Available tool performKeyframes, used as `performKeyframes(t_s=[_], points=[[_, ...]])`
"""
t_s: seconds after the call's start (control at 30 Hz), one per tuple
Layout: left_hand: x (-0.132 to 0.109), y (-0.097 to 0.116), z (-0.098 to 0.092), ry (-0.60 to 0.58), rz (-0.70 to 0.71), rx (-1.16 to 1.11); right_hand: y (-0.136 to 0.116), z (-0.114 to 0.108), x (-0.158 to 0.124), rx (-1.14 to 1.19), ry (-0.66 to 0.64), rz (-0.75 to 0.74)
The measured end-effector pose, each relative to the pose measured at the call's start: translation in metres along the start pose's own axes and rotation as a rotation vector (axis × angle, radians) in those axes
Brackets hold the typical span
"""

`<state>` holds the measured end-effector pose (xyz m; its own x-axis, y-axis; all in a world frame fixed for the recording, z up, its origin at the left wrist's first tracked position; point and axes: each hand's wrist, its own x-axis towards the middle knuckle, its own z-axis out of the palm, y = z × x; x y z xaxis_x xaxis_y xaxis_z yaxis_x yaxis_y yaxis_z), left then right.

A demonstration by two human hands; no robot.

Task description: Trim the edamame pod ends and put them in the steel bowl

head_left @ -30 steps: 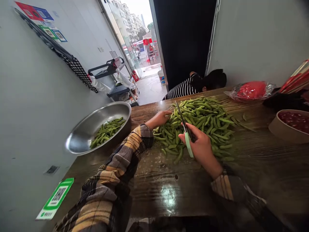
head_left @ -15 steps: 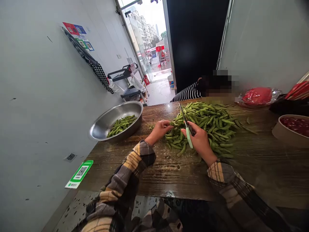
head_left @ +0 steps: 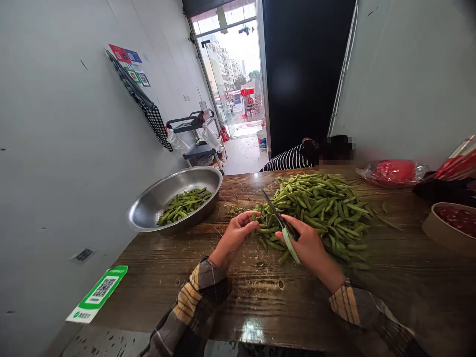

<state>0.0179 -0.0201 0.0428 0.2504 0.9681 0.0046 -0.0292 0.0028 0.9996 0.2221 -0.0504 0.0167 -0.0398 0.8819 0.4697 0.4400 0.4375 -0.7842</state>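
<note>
Head view: scissors in right hand, pod at left fingertips

Left hand: thumb and fingers pinched narrow around one green pod, just beside the near-left edge of the pod pile. Pod mostly hidden by the fingers; its full outline cannot be read.

Right hand: closed round the scissors at the pale green handle. Blades slant up and toward the left, over the pile's left side. Cannot tell whether the blades are parted.

Pod pile: heaped loose on the dark wooden table, in front of the right hand. Small scraps scattered left of it.

Steel basin: on the table, left of the pile and well apart from it; smaller batch of pods inside.

Surroundings: QR card at the table's left edge; bowl with dark red contents at far right; red bundle in clear plastic behind it. Striped sleeve of another person beyond the table's far edge.
</note>
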Motion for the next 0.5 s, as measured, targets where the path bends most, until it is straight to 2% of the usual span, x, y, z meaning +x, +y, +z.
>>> performKeyframes(t_s=[0.13,0.27,0.5], points=[[-0.005,-0.007,-0.002,-0.021,-0.057,-0.120,0.001,0.002,-0.002,-0.018,-0.038,-0.008],[-0.015,-0.003,-0.001,-0.063,-0.053,-0.199,0.002,0.005,-0.006,-0.049,-0.076,0.009],[-0.023,0.007,-0.001,0.023,0.014,-0.059,-0.003,0.007,-0.012,-0.051,-0.181,0.003]])
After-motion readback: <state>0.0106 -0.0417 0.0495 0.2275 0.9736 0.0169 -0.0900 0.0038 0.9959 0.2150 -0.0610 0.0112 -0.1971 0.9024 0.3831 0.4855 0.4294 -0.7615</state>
